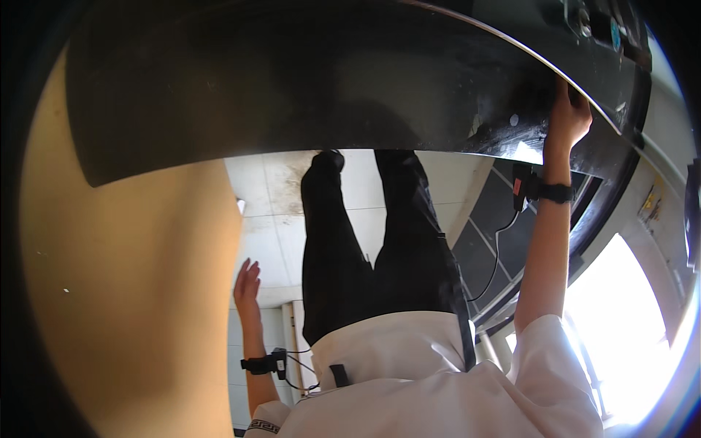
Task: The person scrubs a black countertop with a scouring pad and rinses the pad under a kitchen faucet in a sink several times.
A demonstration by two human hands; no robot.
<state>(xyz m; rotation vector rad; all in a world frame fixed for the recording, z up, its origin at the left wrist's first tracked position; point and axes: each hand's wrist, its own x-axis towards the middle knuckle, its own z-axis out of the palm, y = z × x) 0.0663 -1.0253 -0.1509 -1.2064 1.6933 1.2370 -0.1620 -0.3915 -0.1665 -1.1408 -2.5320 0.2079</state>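
Observation:
A large dark glossy panel spans the upper part of the head view, smudged and marked with white spots near its right end. My right hand reaches up to the thin pale edge along that panel. Its fingers are partly in shadow and hidden, so their grip is unclear. Low on the left, my left hand hangs beside my body with nothing in it, fingers slightly apart. It is nearest to a smooth tan surface.
Pale floor tiles with brown stains lie around my legs. Dark tiles are on the right. Each wrist wears a strapped device with a cable. A metallic object sits at upper right, and a bright opening glares at lower right.

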